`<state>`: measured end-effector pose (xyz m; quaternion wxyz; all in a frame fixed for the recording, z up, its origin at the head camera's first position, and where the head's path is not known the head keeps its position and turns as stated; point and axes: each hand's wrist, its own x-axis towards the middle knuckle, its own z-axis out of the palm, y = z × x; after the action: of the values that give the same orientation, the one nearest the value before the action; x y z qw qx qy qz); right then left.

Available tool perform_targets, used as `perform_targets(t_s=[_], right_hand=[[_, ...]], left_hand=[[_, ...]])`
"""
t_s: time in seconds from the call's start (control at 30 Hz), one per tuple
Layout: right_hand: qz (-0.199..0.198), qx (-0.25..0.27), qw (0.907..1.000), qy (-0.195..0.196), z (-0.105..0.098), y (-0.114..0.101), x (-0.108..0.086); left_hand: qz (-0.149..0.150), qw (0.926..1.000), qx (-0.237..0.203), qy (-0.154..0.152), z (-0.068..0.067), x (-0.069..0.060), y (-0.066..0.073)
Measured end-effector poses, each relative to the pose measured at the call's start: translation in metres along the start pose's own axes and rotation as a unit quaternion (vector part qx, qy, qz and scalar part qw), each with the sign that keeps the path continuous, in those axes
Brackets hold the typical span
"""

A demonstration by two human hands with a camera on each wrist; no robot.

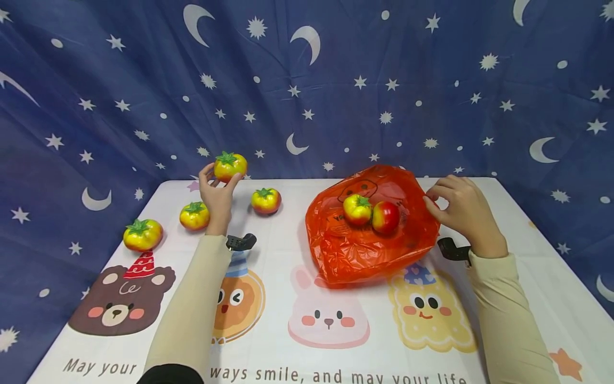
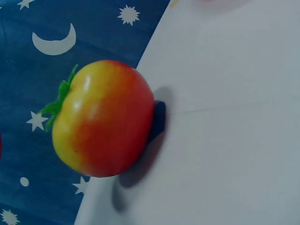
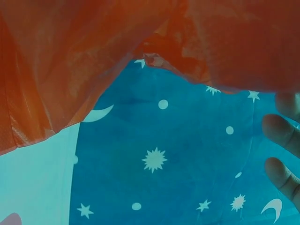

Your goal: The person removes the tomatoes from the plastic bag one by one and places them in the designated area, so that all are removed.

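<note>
My left hand grips a yellow-red toy tomato with a green leafy top, raised above the table's back edge. In the left wrist view the held tomato fills the left half. A thin red plastic bag lies spread right of centre. Two more fruits, a yellow tomato and a mostly red one, rest uncovered within it. At the bag's right edge, my right hand pinches the plastic between thumb and fingers. The right wrist view shows the bag's edge beside the fingertips.
Three similar tomatoes stand on the left of the table: one at the far left, one beside the left wrist and one farther right. A white cloth with cartoon prints covers the table. Behind it hangs a blue star-patterned curtain.
</note>
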<state>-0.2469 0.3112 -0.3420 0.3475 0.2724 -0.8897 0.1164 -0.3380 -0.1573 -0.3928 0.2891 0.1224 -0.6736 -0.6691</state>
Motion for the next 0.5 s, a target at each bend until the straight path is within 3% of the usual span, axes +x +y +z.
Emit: perform_targets(t_s=[0.3, 0.5], right_hand=[[-0.002, 0.0, 1.0, -0.001, 0.001, -0.001, 0.0], [-0.001, 0.0, 1.0, 0.0, 0.0, -0.001, 0.0]], left_hand=[[-0.01, 0.9998, -0.016, 0.009, 0.005, 0.003, -0.012], [-0.016, 0.9998, -0.002, 0.012, 0.006, 0.008, -0.022]])
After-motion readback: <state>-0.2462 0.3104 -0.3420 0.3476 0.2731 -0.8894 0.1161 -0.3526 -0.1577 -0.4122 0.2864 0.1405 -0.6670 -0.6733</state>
